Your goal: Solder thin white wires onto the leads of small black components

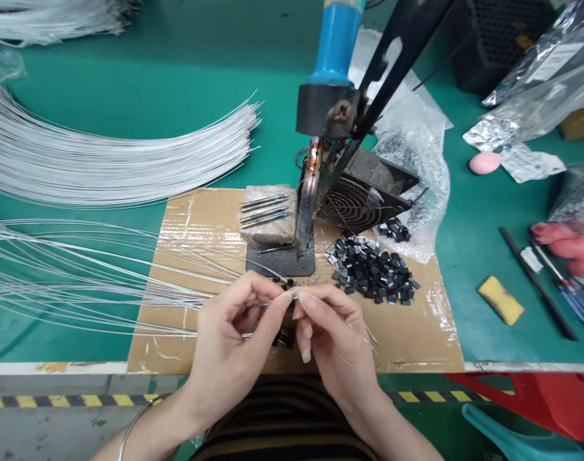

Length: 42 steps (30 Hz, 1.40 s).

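Thin pale wires (pixel 177 298), pinched between fingertips of left hand (pixel 239 339) and right hand (pixel 337 326), above brown cardboard (pixel 412 336), near blue-handled soldering iron (pixel 323 112), left of piled small black pieces (pixel 373 269), trailing leftward over green table (pixel 191 83)

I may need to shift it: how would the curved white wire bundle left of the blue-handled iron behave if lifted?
The wire bundle would probably flex rather than flop, since its strands hold one smooth curve. It may splay when lifted, as the ends are uneven and no tie shows. Single strands are likely light, being so thin.
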Each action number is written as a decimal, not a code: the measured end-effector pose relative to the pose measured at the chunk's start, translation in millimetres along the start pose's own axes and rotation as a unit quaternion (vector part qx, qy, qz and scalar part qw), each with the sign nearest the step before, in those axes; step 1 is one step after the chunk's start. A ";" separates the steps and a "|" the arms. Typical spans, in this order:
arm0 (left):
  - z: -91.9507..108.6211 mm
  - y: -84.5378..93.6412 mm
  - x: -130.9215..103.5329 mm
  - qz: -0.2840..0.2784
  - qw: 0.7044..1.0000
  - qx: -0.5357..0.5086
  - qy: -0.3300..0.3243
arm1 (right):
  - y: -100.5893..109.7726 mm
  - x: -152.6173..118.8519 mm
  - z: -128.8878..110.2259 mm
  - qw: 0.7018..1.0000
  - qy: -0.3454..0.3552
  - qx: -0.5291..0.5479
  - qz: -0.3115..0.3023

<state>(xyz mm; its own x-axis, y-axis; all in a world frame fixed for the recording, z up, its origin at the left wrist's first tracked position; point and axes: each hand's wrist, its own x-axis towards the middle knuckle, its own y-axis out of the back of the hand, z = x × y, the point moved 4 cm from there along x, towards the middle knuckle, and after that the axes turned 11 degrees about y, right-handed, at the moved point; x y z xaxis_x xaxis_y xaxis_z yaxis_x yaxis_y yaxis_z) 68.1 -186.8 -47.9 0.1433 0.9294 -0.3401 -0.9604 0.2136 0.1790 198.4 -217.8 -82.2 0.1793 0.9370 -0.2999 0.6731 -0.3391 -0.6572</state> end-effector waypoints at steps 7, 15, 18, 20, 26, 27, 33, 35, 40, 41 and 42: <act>0.4 1.5 1.7 0.002 1.000 -0.025 0.006 | 6.3 2.1 -3.7 0.999 0.010 -0.019 -0.028; 4.4 4.1 0.4 0.041 0.998 0.045 -0.030 | 10.4 -1.3 -4.1 0.993 0.036 -0.111 -0.037; 3.8 4.7 -0.9 0.043 0.996 0.064 -0.042 | 9.5 -1.1 -3.7 0.993 0.031 -0.104 -0.038; 3.4 4.8 -1.2 0.045 0.995 0.077 -0.047 | 9.4 -0.8 -4.0 0.993 0.029 -0.105 -0.038; 0.5 4.7 -2.9 0.054 0.993 0.096 -0.052 | 11.0 0.4 -5.9 0.993 0.025 -0.110 -0.039; -0.1 4.5 -3.4 0.053 0.992 0.098 -0.054 | 11.2 0.2 -6.4 0.993 0.024 -0.112 -0.040; -0.6 3.8 -4.8 0.045 0.990 0.112 -0.070 | 10.5 -0.6 -9.0 0.994 0.005 -0.106 -0.031; 0.4 4.4 -4.7 0.041 0.989 0.119 -0.073 | 10.2 0.8 -9.8 0.995 -0.005 -0.094 -0.028; 2.9 6.1 -4.9 0.034 0.987 0.139 -0.076 | 10.8 5.6 -15.6 0.994 -0.027 -0.091 -0.046; 2.9 6.2 -4.9 0.029 0.987 0.140 -0.073 | 11.0 6.2 -17.1 0.993 -0.032 -0.097 -0.052; 2.7 6.2 -4.8 0.024 0.987 0.141 -0.070 | 11.3 6.6 -18.6 0.992 -0.037 -0.103 -0.058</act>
<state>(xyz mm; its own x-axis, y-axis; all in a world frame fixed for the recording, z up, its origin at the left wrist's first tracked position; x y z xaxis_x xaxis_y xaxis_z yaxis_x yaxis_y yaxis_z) 62.2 -189.1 -42.6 0.1496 0.9690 -0.1966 -0.8655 0.2244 0.4478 220.5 -213.9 -78.7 0.0429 0.9573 -0.2858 0.8201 -0.1972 -0.5372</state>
